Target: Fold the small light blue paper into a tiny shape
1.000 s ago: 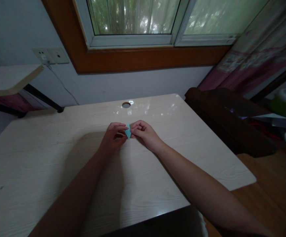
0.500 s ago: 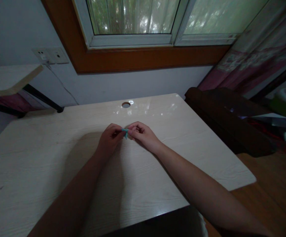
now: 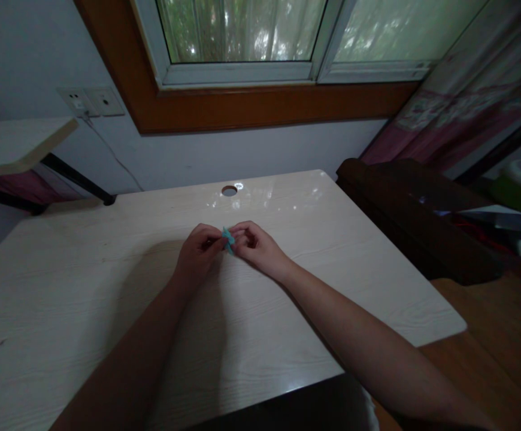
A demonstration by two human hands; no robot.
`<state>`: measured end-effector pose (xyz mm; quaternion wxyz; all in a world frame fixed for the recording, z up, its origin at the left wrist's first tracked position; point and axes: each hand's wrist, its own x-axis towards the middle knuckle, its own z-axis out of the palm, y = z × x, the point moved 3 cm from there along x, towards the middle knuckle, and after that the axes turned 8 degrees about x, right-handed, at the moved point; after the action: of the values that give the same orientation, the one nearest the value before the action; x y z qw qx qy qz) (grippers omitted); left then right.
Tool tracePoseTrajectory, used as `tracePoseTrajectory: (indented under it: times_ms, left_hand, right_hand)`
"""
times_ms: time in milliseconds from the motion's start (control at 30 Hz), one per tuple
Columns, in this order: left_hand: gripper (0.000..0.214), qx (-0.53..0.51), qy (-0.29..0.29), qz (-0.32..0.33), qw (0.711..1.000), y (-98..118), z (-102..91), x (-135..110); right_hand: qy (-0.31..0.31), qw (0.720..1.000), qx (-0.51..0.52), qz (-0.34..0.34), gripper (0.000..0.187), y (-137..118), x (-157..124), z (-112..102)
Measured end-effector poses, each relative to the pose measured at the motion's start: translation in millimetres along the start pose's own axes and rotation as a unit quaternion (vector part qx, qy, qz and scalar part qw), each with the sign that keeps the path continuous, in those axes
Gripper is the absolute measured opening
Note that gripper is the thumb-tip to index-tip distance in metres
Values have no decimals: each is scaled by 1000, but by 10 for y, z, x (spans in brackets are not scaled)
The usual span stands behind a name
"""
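A small turquoise piece with pointed ends (image 3: 228,239), perhaps folded paper, is held just above the pale wooden desk (image 3: 282,323). My left hand (image 3: 200,248) pinches its left side between thumb and forefinger. From the right, my right hand (image 3: 258,246) closes its thumb and fingertips on the other side, the fingers curled. Parts of the piece are hidden behind the fingertips, and it is too small to make out its exact shape.
A round cable hole (image 3: 229,191) pierces the desk's back edge. At the left stands a raised shelf (image 3: 22,143) on black legs. Sockets (image 3: 92,102) with a plugged cord sit on the wall, below a window (image 3: 242,36). Dark furniture (image 3: 404,215) is at the right.
The turquoise piece has been turned between my fingers, so more of its surface shows and a tip points up. Both hands stay almost in place.
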<state>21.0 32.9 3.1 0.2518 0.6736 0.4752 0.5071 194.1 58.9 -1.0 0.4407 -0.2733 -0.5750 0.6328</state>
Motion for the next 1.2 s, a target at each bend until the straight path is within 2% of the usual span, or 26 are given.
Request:
tracePoseTrajectory:
  times_ms: [167, 333, 500, 600, 733, 867, 1067, 1200]
  left_hand:
    - [12, -13, 13, 11, 1000, 20, -2, 16]
    - [12, -32, 6, -11, 999, 34, 20, 5]
    - [25, -65, 25, -86, 994, -39, 37, -22]
    - [36, -89, 41, -98, 990, -38, 30, -19]
    - [36, -72, 33, -110, 991, -10, 22, -6]
    - [34, -50, 45, -137, 988, -24, 7, -8]
    - [26, -52, 20, -140, 989, 17, -11, 1]
    - [23, -48, 7, -101, 994, 76, -31, 3]
  right_hand:
    - [12, 1000, 5, -15, 31, 28, 1, -28]
    - [17, 999, -32, -12, 24, 4, -11, -27]
    - [14, 999, -49, -6, 25, -4, -13, -16]
    - [5, 999, -45, 5, 28, 8, -8, -22]
    - [3, 999, -44, 25, 30, -3, -4, -25]
    - [-4, 994, -93, 50, 29, -16, -6, -18]
    - [-5, 996, -76, 41, 23, -16, -9, -15]
    - [-8, 994, -102, 25, 22, -23, -5, -24]
